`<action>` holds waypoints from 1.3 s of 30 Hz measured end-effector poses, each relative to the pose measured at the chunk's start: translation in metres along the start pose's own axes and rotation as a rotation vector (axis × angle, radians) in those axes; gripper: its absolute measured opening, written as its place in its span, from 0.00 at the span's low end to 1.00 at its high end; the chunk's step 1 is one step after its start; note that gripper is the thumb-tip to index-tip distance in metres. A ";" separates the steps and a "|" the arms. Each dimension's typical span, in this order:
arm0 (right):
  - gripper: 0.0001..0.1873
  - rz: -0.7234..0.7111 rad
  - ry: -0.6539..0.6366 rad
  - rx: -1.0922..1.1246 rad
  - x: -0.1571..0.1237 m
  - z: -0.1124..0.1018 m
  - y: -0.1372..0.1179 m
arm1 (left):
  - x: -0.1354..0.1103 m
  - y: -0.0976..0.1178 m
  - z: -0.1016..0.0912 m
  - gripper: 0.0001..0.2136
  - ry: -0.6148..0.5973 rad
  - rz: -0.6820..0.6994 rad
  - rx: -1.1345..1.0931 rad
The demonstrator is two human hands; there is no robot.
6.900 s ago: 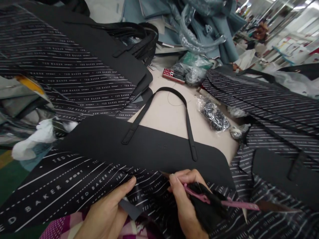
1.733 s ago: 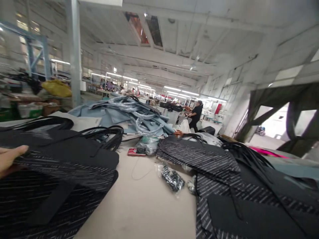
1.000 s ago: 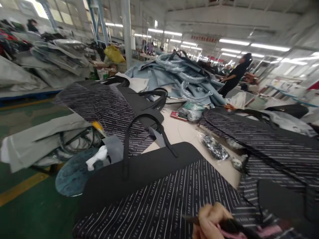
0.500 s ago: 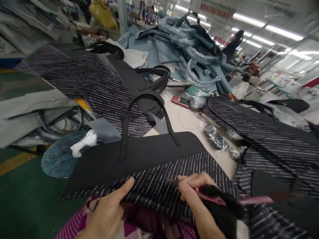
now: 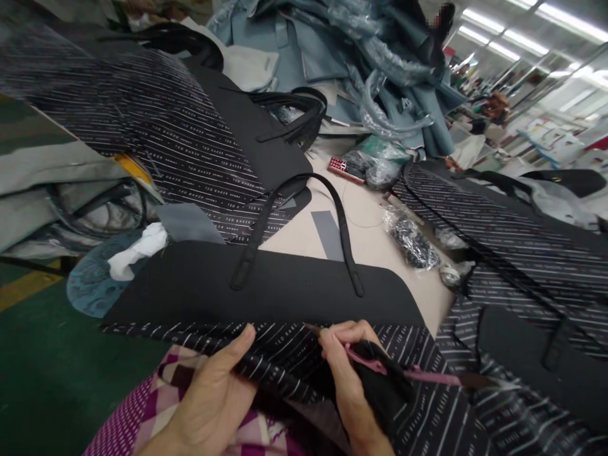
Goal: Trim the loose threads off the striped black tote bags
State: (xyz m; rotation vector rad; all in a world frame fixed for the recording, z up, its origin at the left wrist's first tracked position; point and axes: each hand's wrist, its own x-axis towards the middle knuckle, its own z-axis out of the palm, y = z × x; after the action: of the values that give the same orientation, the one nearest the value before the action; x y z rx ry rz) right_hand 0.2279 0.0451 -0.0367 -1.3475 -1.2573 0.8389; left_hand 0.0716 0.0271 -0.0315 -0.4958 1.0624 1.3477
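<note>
A black bag panel (image 5: 304,297) with a curved strap handle (image 5: 339,209) lies across my lap and the table edge, its striped printed lining (image 5: 403,345) turned towards me. My left hand (image 5: 218,386) grips the folded lining at its near edge, thumb on top and fingers underneath. In my right hand (image 5: 349,354) is a slim pointed tool (image 5: 313,329), its tip touching or just over the lining near the seam with the black panel. Pink handle parts (image 5: 365,360) show behind the fingers, and another pink piece (image 5: 432,376) with a dark end sticks out to the right.
More striped bag pieces lie left (image 5: 175,133) and right (image 5: 513,253). A heap of blue-grey bags (image 5: 323,50) stands behind. On the table (image 5: 327,209) are a red keypad device (image 5: 346,170) and a plastic-wrapped bundle (image 5: 411,244). A round blue stool seat (image 5: 92,278) holds white cloth (image 5: 137,250).
My view has tilted downward. The right hand and tool tip have shifted slightly left, and the tip sits closer to the seam. My left hand keeps its grip while the panel lies straighter across.
</note>
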 end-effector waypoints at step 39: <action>0.15 0.037 -0.048 0.025 0.004 -0.009 -0.009 | 0.014 -0.002 -0.002 0.12 0.007 -0.069 0.100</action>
State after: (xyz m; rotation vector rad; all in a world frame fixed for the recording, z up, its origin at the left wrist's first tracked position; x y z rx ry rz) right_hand 0.2354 0.0457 -0.0260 -1.3412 -1.2583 0.9147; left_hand 0.0707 0.0328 -0.0447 -0.4590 1.1033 1.2268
